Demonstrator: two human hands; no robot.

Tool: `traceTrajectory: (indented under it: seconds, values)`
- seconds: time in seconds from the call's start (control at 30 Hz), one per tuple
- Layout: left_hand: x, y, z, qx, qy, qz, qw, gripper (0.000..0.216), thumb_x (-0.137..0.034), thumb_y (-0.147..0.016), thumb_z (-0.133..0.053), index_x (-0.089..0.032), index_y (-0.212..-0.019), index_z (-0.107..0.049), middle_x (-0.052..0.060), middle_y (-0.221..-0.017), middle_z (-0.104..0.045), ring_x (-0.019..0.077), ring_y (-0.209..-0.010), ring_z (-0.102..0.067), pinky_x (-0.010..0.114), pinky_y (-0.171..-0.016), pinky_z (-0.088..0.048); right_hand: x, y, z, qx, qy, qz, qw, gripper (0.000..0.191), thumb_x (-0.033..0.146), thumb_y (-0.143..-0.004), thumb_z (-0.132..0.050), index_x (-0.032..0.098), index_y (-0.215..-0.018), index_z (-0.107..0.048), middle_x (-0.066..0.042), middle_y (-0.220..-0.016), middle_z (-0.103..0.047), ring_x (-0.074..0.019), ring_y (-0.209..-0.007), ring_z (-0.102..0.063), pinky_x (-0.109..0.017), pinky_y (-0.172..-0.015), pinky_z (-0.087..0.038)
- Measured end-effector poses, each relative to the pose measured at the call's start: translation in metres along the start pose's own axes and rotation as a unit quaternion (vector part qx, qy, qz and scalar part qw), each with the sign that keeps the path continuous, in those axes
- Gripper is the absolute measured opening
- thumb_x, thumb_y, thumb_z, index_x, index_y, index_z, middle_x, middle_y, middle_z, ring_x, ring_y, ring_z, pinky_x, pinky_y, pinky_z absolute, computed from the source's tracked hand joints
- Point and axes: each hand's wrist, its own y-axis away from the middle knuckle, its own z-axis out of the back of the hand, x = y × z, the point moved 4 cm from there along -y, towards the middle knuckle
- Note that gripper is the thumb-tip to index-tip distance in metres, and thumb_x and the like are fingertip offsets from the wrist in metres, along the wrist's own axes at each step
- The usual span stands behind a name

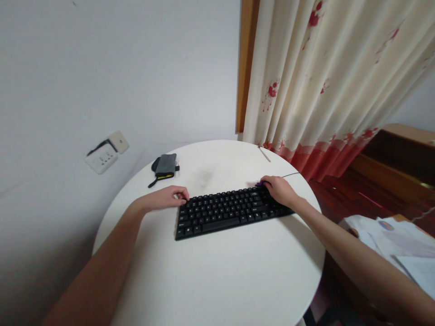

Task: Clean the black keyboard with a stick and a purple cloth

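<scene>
A black computer keyboard (220, 210) lies on the round white table (217, 271), turned slightly so its right end sits farther back. At its back left corner, my left hand (171, 197) grips the edge between thumb and curled fingers. My right hand (278, 188) rests over the keyboard's right part, near the back edge, and hides some keys there. Its fingers are closed on a small purple object (260, 184), mostly covered, whose kind I cannot make out. A thin black cable (290, 174) runs from behind that hand to the table's right edge.
A grey pouch (166, 165) with a dark strap lies at the back left of the table. A thin light-coloured stick (264, 154) lies near the back right edge. Behind are a wall socket (102, 158) and a floral curtain (299, 90). White papers or cloth (390, 244) lie at right.
</scene>
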Motion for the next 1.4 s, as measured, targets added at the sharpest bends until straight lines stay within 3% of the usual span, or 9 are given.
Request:
traceTrajectory:
  seconds: [0.1, 0.3, 0.43, 0.6, 0.93, 1.13, 1.3, 1.4]
  values:
    - [0.002, -0.001, 0.0, 0.0, -0.002, 0.006, 1.0, 0.029, -0.042, -0.078, -0.057, -0.019, -0.093, -0.065, 0.004, -0.097, -0.07, 0.0213, -0.093, -0.063, 0.028, -0.082, -0.048, -0.007, -0.002, 0.007, -0.012, -0.013, -0.026, 0.999, 0.026, 0.018, -0.093, -0.046, 0.021, -0.101, -0.071, -0.005, -0.099, -0.072, -0.0182, -0.094, -0.064, -0.026, -0.084, -0.042]
    - [0.005, -0.002, -0.001, -0.001, 0.008, 0.002, 1.0, 0.026, -0.038, -0.078, -0.057, -0.019, -0.094, -0.064, 0.004, -0.097, -0.069, 0.0209, -0.093, -0.062, 0.028, -0.082, -0.048, 0.028, 0.0, -0.003, -0.009, -0.016, 0.026, 0.999, 0.027, 0.021, -0.095, -0.044, 0.022, -0.103, -0.07, -0.004, -0.099, -0.073, -0.0183, -0.092, -0.065, -0.027, -0.084, -0.042]
    - [0.0, 0.0, 0.0, 0.003, 0.007, 0.007, 1.0, 0.025, -0.038, -0.077, -0.056, -0.019, -0.092, -0.064, 0.004, -0.096, -0.069, 0.0208, -0.092, -0.062, 0.028, -0.082, -0.048, 0.033, 0.014, -0.008, -0.033, -0.012, 0.026, 0.999, 0.028, 0.02, -0.095, -0.044, 0.021, -0.108, -0.069, -0.005, -0.104, -0.072, -0.0186, -0.097, -0.064, -0.028, -0.088, -0.043]
    - [-0.004, 0.0, 0.001, 0.009, 0.005, 0.009, 1.0, 0.026, -0.039, -0.078, -0.057, -0.02, -0.092, -0.064, 0.003, -0.096, -0.069, 0.0206, -0.092, -0.061, 0.028, -0.082, -0.048, 0.026, 0.033, -0.007, -0.058, -0.048, 0.077, 0.994, 0.03, 0.015, -0.095, -0.044, 0.02, -0.111, -0.068, -0.006, -0.107, -0.07, -0.0184, -0.101, -0.062, -0.03, -0.092, -0.044]
    - [0.003, 0.0, 0.0, 0.004, 0.001, -0.007, 1.0, 0.021, -0.034, -0.08, -0.056, -0.02, -0.093, -0.064, 0.002, -0.096, -0.069, 0.0192, -0.092, -0.062, 0.025, -0.082, -0.047, 0.001, 0.02, -0.001, -0.036, -0.033, 0.033, 0.998, 0.027, 0.018, -0.095, -0.045, 0.021, -0.108, -0.068, -0.006, -0.096, -0.066, -0.0178, -0.09, -0.061, -0.027, -0.085, -0.043]
    - [0.005, 0.0, 0.0, 0.003, 0.005, -0.009, 1.0, 0.021, -0.033, -0.081, -0.056, -0.02, -0.095, -0.064, 0.002, -0.097, -0.069, 0.0191, -0.092, -0.062, 0.025, -0.082, -0.046, -0.027, 0.023, 0.009, -0.037, -0.015, 0.01, 0.999, 0.027, 0.016, -0.093, -0.046, 0.02, -0.107, -0.069, -0.007, -0.101, -0.069, -0.0183, -0.096, -0.062, -0.026, -0.089, -0.042]
    - [0.005, -0.001, -0.001, 0.005, 0.005, -0.006, 1.0, 0.022, -0.034, -0.08, -0.057, -0.019, -0.095, -0.065, 0.003, -0.097, -0.069, 0.0195, -0.093, -0.062, 0.025, -0.081, -0.047, -0.036, 0.02, 0.023, -0.111, 0.005, -0.049, 0.993, 0.027, 0.018, -0.093, -0.046, 0.02, -0.104, -0.07, -0.007, -0.099, -0.071, -0.0213, -0.095, -0.064, -0.031, -0.089, -0.044]
    - [0.002, -0.001, 0.0, 0.003, -0.002, -0.004, 1.0, 0.023, -0.033, -0.08, -0.056, -0.019, -0.095, -0.064, 0.003, -0.097, -0.069, 0.0193, -0.093, -0.062, 0.025, -0.082, -0.047, -0.019, 0.023, 0.015, -0.127, -0.022, -0.015, 0.992, 0.027, 0.019, -0.092, -0.047, 0.021, -0.106, -0.071, -0.006, -0.101, -0.071, -0.0213, -0.094, -0.065, -0.032, -0.089, -0.047]
